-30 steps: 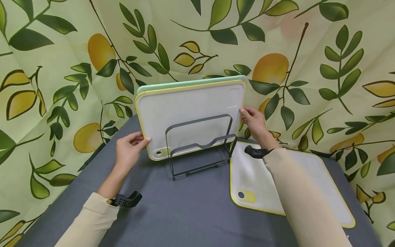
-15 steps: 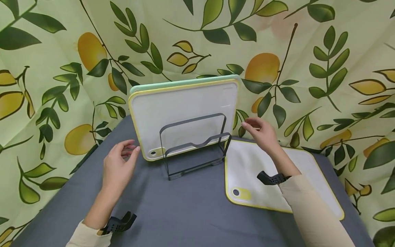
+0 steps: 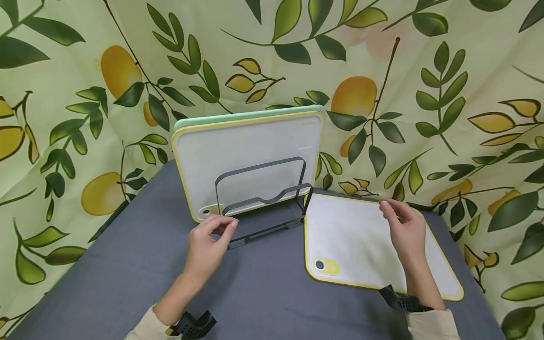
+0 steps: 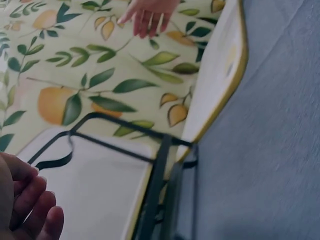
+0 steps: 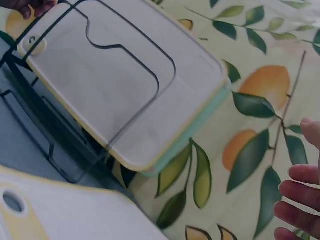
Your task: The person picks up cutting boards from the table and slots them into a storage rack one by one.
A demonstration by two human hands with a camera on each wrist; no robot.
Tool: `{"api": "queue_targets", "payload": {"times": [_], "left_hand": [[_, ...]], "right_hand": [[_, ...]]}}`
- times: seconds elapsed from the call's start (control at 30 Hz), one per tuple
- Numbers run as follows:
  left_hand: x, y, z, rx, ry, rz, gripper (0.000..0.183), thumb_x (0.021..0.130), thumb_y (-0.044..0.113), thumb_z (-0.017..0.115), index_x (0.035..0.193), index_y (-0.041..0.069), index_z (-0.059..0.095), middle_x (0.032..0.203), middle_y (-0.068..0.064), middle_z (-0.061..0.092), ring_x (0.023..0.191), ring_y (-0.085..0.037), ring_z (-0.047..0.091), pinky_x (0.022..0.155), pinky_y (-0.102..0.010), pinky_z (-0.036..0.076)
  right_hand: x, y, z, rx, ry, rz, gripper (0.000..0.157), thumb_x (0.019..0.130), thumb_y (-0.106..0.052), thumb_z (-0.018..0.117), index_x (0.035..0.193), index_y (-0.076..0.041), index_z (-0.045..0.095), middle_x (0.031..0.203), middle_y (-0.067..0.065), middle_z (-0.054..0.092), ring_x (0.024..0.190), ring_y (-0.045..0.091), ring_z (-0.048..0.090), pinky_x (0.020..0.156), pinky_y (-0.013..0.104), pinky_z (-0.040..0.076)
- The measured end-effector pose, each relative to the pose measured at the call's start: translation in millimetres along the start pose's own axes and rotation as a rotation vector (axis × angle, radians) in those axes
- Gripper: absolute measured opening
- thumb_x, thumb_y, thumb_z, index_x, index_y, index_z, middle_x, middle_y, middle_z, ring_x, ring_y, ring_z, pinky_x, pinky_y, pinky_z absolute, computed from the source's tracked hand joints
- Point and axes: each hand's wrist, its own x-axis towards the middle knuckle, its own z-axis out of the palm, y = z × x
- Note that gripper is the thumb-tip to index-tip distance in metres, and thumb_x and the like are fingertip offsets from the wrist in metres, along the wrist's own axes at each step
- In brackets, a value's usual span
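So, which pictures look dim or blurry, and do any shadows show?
Head: brightest, soft shadows on the grey fabric-covered table; left wrist: dim, the person's left hand soft-edged; right wrist: also dim, slightly blurry, no harsh glare on the standing white rectangular yellow-rimmed board.

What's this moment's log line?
left hand: empty, by rack | right hand: empty, near flat board | rack: holds standing boards | flat board: on table
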Motion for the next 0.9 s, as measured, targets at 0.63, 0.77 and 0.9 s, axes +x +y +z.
{"api": "queue_targets", "payload": {"times": [0.63, 0.77, 0.9], "left_hand": [[-21.0, 9.9, 95.0, 0.085, -0.43, -0.241, 0.021, 0.096, 0.022, 0.07, 0.113, 0.011, 0.075, 0.104, -0.002, 0.071, 0.089, -0.017, 0.067, 0.074, -0.026, 0.053], [-25.1, 3.3, 117.9, 0.05, -0.426, -0.274, 0.016, 0.096, 0.019, 0.068, 0.107, 0.01, 0.076, 0.096, 0.0, 0.07, 0.083, -0.012, 0.064, 0.072, -0.022, 0.051], [-29.1, -0.3, 137.9, 0.043, -0.43, -0.3, 0.014, 0.095, 0.017, 0.069, 0.104, 0.01, 0.077, 0.092, 0.0, 0.069, 0.08, -0.01, 0.064, 0.071, -0.022, 0.05]], "right_hand": [[-21.0, 86.2, -36.2, -0.258, 0.156, 0.002, 0.034, 0.095, -0.029, 0.07, 0.118, -0.003, 0.073, 0.095, -0.034, 0.059, 0.085, -0.024, 0.047, 0.078, 0.008, 0.039], [-24.5, 102.9, -48.2, -0.361, 0.151, 0.089, 0.038, 0.097, -0.033, 0.066, 0.122, -0.004, 0.071, 0.113, 0.004, 0.072, 0.095, -0.005, 0.055, 0.086, 0.021, 0.041], [-26.2, 118.1, -60.5, -0.391, 0.135, 0.168, 0.047, 0.101, -0.036, 0.058, 0.129, 0.001, 0.065, 0.131, 0.03, 0.06, 0.12, 0.04, 0.055, 0.106, 0.054, 0.036]]}}
